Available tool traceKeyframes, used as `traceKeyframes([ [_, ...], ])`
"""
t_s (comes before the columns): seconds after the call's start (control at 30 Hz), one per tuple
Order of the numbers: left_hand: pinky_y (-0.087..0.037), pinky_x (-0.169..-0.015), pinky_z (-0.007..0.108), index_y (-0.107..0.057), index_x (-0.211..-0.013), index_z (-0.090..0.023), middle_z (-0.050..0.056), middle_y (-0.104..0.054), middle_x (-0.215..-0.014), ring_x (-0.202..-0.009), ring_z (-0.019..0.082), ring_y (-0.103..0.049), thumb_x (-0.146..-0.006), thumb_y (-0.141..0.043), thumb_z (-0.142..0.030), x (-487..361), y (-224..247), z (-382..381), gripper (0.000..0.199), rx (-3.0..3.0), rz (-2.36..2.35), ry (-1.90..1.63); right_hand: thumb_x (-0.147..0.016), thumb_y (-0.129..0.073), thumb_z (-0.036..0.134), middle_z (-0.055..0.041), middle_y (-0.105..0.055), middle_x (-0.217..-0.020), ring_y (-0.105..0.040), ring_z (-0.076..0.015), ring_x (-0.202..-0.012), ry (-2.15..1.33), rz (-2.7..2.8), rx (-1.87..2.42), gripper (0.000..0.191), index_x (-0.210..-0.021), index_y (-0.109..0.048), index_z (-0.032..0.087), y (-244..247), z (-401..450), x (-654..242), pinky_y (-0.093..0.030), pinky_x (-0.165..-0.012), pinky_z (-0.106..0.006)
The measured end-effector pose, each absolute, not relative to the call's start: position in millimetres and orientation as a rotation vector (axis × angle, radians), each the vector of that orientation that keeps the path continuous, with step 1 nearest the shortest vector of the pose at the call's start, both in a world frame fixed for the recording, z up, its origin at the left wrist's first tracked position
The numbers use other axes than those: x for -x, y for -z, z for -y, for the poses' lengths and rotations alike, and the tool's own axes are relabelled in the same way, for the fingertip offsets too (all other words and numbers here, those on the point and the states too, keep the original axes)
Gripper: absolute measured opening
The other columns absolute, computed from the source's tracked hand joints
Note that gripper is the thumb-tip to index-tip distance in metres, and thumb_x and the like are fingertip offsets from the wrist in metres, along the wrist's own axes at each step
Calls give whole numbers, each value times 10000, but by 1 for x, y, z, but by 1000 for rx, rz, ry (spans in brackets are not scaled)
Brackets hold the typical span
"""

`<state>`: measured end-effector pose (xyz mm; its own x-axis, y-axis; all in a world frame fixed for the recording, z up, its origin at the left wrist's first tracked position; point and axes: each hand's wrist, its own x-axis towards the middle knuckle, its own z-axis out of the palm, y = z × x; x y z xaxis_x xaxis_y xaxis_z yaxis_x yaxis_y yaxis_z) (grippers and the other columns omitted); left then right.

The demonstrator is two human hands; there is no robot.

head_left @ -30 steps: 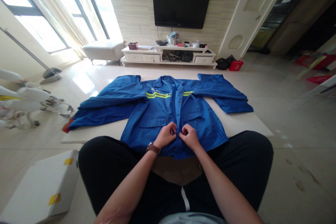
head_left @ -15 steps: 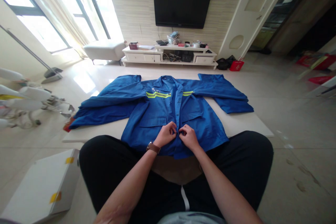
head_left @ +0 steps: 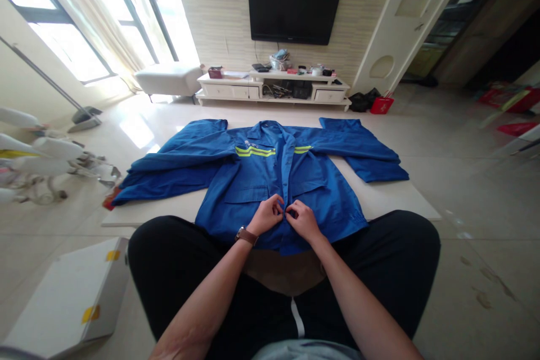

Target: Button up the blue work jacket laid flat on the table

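A blue work jacket (head_left: 248, 219) with yellow-green reflective stripes lies spread front side up, collar away from me and both sleeves out to the sides. My left hand (head_left: 270, 212) pinches the front edge of the jacket near its lower hem; a brown-strapped watch is on that wrist. Close beside it, my right hand (head_left: 300, 218) pinches the other side of the same front opening. The fingertips of both hands nearly meet at the placket (head_left: 286, 180). Whatever small fastening lies between them is hidden by my fingers.
Beneath the jacket is a low white table (head_left: 379, 202), its front edge near my knees. A white box (head_left: 63, 298) stands at the lower left. Beyond are a white TV cabinet (head_left: 232, 91), a grey bench (head_left: 169, 80) and a red bag (head_left: 382, 104).
My right fingertips have shifted slightly left, closer to my left fingers at the jacket's front. The jacket lies as before, and the view has tilted very slightly.
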<state>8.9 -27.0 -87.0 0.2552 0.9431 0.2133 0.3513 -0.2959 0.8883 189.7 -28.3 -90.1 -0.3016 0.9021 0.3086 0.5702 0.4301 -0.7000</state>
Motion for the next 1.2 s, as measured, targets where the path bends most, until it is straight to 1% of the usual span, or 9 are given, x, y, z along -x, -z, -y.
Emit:
traceKeyframes([
  [0.2, -454, -590, 199, -586, -1012, -174, -36, -652, -737, -612, 99, -589, -684, -605, -61, -9, 83, 28, 347, -1771, -1180, -1002, -838, -641, 158, 3, -591, -830, -555, -136, -672, -655, 2026, 1242, 92, -849, -700, 228, 88, 28, -191, -402, -662, -257],
  [0.4, -448, -566, 197, -595, -984, -173, -28, -649, -708, -596, 101, -580, -792, -681, -247, -9, 81, 28, 223, -1691, -1152, -976, -841, -644, 151, -6, -615, -857, -557, -139, -682, -644, 2022, 1251, 87, -844, -696, 222, 89, 28, -190, -399, -653, -256],
  [0.57, -440, -580, 179, -591, -969, -167, -42, -628, -691, -607, 92, -591, -727, -646, -124, -5, 86, 23, 253, -1641, -1140, -981, -804, -666, 131, 4, -629, -851, -553, -128, -665, -660, 2014, 1278, 108, -846, -707, 221, 90, 27, -191, -402, -657, -250],
  [0.77, -462, -572, 176, -575, -923, -171, -51, -628, -662, -600, 98, -620, -671, -665, -102, -6, 87, 24, 276, -1556, -1271, -974, -792, -677, 135, 13, -614, -823, -544, -117, -640, -659, 1999, 1279, 100, -832, -713, 219, 93, 26, -191, -405, -643, -246],
  [0.9, -426, -460, 169, -536, -947, -189, -73, -621, -644, -461, 90, -591, -697, -657, -126, -9, 84, 29, 285, -1451, -1370, -890, -791, -671, 131, 17, -611, -814, -541, -114, -626, -669, 1988, 1277, 109, -837, -715, 220, 92, 27, -190, -404, -635, -246],
  [0.97, -407, -423, 164, -522, -970, -197, -74, -632, -695, -422, 76, -571, -716, -651, -137, -9, 82, 31, 292, -1462, -1376, -890, -790, -672, 133, 18, -611, -814, -539, -111, -620, -678, 1978, 1275, 106, -835, -714, 219, 92, 27, -190, -405, -633, -246],
  [1.03, -397, -414, 156, -530, -977, -196, -60, -644, -791, -429, 57, -570, -724, -640, -125, -9, 81, 33, 284, -1515, -1356, -924, -787, -675, 134, 18, -608, -806, -537, -112, -618, -683, 1969, 1274, 99, -827, -713, 216, 91, 27, -190, -404, -631, -246],
  [1.13, -400, -431, 158, -590, -969, -182, -26, -639, -938, -459, 31, -566, -733, -609, -89, -9, 81, 34, 254, -1613, -1321, -959, -785, -672, 134, 17, -602, -795, -538, -114, -621, -686, 1957, 1272, 96, -821, -713, 213, 91, 27, -189, -401, -626, -246],
  [1.2, -416, -467, 169, -650, -942, -172, -7, -632, -982, -480, 21, -547, -733, -598, -71, -9, 82, 34, 238, -1697, -1317, -966, -788, -667, 134, 18, -600, -792, -539, -114, -620, -691, 1948, 1267, 98, -824, -713, 213, 92, 26, -189, -401, -622, -245],
])
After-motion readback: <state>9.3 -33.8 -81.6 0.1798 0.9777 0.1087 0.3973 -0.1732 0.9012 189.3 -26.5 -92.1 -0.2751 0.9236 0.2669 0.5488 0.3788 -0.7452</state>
